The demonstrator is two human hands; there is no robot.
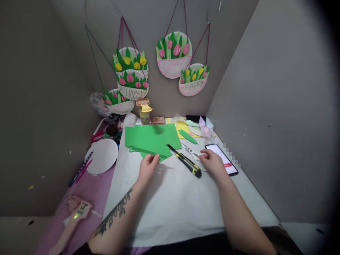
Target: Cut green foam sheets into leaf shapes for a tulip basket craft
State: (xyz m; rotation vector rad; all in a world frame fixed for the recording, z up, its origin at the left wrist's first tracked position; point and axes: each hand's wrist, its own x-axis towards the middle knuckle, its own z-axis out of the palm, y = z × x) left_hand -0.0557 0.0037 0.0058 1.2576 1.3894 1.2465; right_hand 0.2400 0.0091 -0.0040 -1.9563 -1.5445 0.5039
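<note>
My left hand (149, 166) is closed at the near edge of the green paper sheets (152, 136), its thumb and fingers together; whether it pinches a piece of paper is hard to make out. On the right, my right hand (212, 161) has its fingers bent over the handles of the white scissors (195, 156). Between the hands lies a black and yellow utility knife (186, 161), slanting on the white cloth. Cut green leaf shapes (188, 136) rest beyond the scissors. A phone (225, 161) with a lit screen lies beside my right hand.
Paper-plate flower baskets (174, 53) hang on the back wall. White round plates (102, 156), pens (82, 168) and a pink glue gun (77, 216) lie at the left. A lidded cup (145, 115) stands at the back. Yellow paper (182, 129) and wrapped items (205, 125) lie back right.
</note>
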